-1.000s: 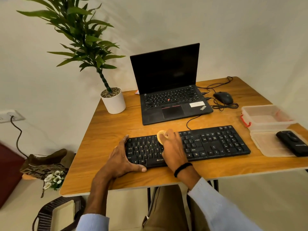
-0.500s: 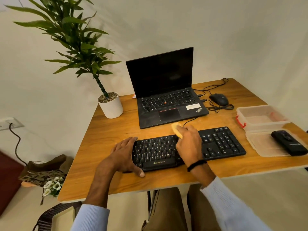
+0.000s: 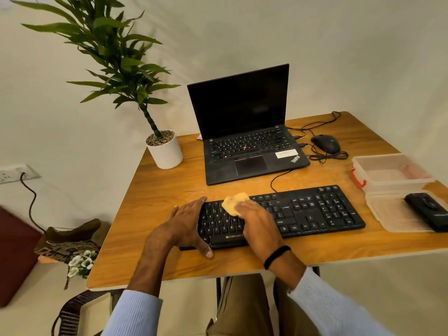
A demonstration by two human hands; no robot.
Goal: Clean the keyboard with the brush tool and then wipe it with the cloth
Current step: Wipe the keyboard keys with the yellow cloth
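A black keyboard lies along the front of the wooden table. My right hand holds a small yellow cloth and presses it on the keys at the upper left part of the keyboard. My left hand rests on the keyboard's left end, fingers along the far corner and thumb at the front edge. A black brush tool lies on a clear plastic lid at the right edge of the table.
An open black laptop stands behind the keyboard, with a black mouse and its coiled cable to the right. A clear plastic box sits behind the lid. A potted plant stands at the table's back left corner.
My right hand with the cloth slid right over the keys, then back left toward the keyboard's upper left. My left hand stayed on the left end.
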